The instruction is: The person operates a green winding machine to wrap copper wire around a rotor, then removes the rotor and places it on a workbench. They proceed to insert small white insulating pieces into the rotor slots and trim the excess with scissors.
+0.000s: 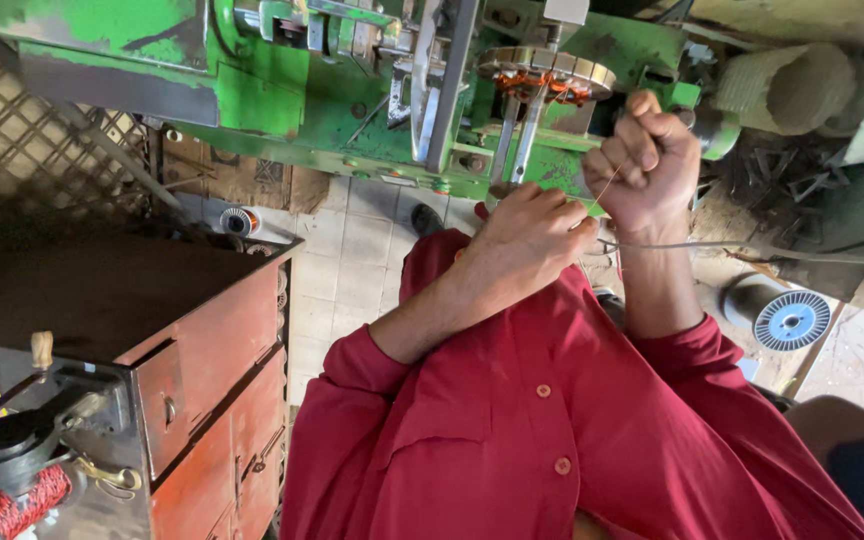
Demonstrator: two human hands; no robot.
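Both hands pinch thin copper wire [607, 185] — right hand [644, 160] fisted at 12 o'clock, left hand [527, 240] below. Wire runs toward stator [544, 75] on green machine [332, 110]. Judged light, springy, kink-prone — hold near fingertips.

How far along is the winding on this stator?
Done: the stator on the green machine already carries copper coils around its ring. In hand: the left hand and right hand pinch a thin wire stretched between them, just below the stator. Left: the wire is not yet laid in; whether slots remain unwound cannot be told. A spool sits on the floor.
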